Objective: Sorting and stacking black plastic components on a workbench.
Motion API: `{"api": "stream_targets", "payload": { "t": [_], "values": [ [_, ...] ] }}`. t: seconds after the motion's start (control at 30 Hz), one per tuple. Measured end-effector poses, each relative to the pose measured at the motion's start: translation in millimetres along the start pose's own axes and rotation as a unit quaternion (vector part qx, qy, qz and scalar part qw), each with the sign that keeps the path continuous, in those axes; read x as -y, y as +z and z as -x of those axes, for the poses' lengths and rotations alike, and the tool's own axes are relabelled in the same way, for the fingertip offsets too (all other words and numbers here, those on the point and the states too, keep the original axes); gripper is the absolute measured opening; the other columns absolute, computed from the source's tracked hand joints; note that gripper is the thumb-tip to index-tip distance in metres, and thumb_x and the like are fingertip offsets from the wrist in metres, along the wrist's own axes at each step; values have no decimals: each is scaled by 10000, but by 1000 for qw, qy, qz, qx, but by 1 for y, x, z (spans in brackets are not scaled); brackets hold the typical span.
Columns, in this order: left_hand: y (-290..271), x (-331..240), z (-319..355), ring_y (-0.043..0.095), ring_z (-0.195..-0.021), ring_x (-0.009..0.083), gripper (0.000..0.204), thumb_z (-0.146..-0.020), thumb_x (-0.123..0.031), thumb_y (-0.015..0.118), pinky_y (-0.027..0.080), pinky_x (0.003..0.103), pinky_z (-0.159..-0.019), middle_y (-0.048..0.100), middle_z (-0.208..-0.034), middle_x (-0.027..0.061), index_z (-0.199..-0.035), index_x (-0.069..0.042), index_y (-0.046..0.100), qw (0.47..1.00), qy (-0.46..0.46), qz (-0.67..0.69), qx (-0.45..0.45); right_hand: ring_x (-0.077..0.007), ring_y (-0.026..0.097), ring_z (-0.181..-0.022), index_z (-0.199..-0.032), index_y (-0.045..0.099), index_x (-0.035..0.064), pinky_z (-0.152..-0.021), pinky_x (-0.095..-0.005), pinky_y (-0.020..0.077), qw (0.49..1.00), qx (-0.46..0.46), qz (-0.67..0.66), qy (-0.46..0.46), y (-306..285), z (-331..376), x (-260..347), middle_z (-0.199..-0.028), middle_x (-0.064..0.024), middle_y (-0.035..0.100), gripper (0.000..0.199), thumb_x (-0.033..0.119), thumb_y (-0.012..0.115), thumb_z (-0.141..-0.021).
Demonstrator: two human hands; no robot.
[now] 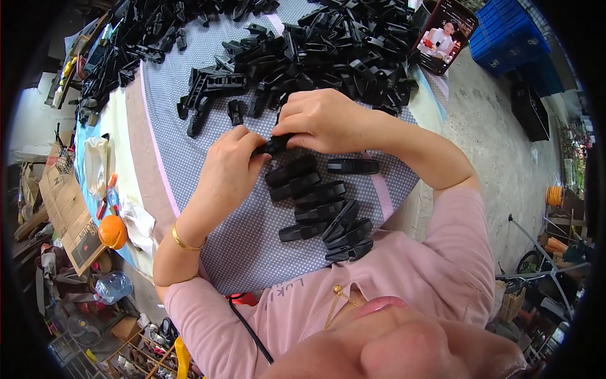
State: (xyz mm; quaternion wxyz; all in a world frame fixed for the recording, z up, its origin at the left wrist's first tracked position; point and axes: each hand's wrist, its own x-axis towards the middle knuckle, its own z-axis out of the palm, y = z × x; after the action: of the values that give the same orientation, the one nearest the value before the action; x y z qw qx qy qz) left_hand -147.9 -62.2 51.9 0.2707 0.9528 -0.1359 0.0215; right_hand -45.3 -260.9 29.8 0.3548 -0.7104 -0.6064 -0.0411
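My left hand (228, 165) and my right hand (320, 119) meet over the middle of the cloth-covered table. Between them they pinch a small black plastic part (273, 146). Fingers cover much of it, so its full shape does not show. Just below my hands, several similar black plastic pieces (320, 192) lie in a loose stack reaching toward my body. One piece (353, 166) rests apart, to the right of that stack. Past my fingers, a small black piece (235, 112) lies on the dotted grey cloth (237, 252).
A big heap of black plastic parts (315, 54) fills the far side; another heap (142, 54) sits far left. A phone (444, 36) shows a video at far right. An orange (112, 232) and white gloves (137, 221) lie left. Blue crates (507, 36) stand on the floor.
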Motion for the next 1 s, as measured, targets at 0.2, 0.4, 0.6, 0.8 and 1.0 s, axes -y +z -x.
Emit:
{"api": "stream_targets", "payload": {
  "t": [0.2, 0.4, 0.6, 0.8, 1.0],
  "values": [
    [-2, -2, 2, 594, -766, 329, 161, -735, -90, 712, 483, 408, -697, 584, -800, 134, -833, 21, 648, 1000, -16, 3, 14, -225, 587, -833, -920, 686, 60, -722, -328, 509, 995, 61, 84, 7, -10, -1, 8, -851, -41, 634, 222, 131, 733, -715],
    [-6, -1, 1, 612, -779, 326, 159, -739, -122, 710, 491, 397, -699, 617, -815, 137, -811, 13, 664, 999, -26, -27, 23, -230, 581, -811, -909, 682, 39, -708, -327, 502, 989, 86, 118, 31, -11, 3, 5, -818, -46, 621, 260, 114, 747, -669],
    [-10, -1, -2, 621, -762, 319, 155, -745, -137, 707, 498, 391, -693, 627, -803, 129, -807, 4, 690, 999, -25, -27, 35, -236, 580, -782, -900, 689, 36, -671, -334, 499, 998, 21, 58, 23, -10, 0, 3, -804, -54, 615, 258, 90, 754, -655],
    [-9, -2, -3, 621, -746, 307, 154, -731, -132, 719, 498, 389, -680, 627, -792, 119, -795, 4, 689, 999, -29, -28, 37, -248, 562, -755, -884, 684, 17, -645, -343, 481, 999, 25, 38, 9, 1, -1, 8, -785, -70, 597, 261, 61, 755, -636],
    [-4, 2, -4, 618, -727, 293, 157, -720, -133, 732, 499, 379, -661, 624, -772, 114, -793, 0, 687, 999, -8, 8, 33, -260, 548, -738, -871, 663, 9, -641, -360, 469, 999, -8, -15, -29, 17, -5, 5, -754, -77, 576, 269, 66, 756, -625]
  ]
}}
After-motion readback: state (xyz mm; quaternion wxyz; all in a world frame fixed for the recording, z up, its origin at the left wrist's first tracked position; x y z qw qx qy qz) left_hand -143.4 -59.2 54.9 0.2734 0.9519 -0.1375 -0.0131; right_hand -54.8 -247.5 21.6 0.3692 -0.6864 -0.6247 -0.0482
